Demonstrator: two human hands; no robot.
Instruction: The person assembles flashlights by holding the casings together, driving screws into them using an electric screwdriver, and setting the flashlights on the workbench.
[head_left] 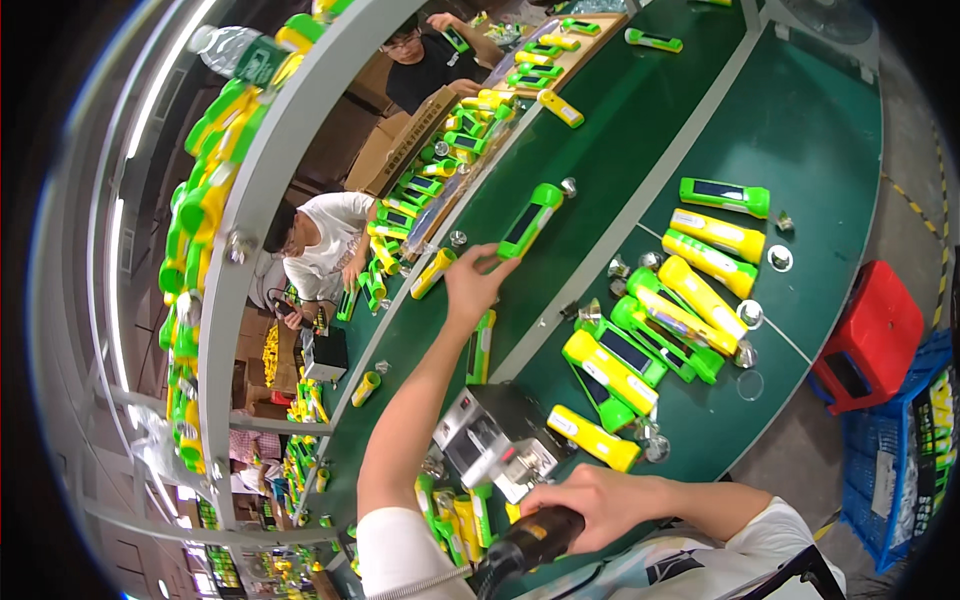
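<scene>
My left hand [474, 287] reaches out over the green belt, its fingers closed on the near end of a green flashlight [530, 222] with a dark panel on its side. A small silver reflector piece [569, 187] lies by that flashlight's far end. Close to my body, my right hand [605, 505] is wrapped round a black electric screwdriver [535, 540] with a coiled cord. The screwdriver's front end points to the lower left. Just beyond it stands a small metal box [478, 440], probably a screw feeder. A yellow flashlight [433, 274] lies left of my left hand.
Several yellow and green flashlights [610, 368] with loose reflectors are spread on the green table [780, 380] at right. A grey rail [600, 255] divides table and belt. A red stool [872, 335] and blue crate [880, 490] stand right. Co-workers [325, 240] sit across.
</scene>
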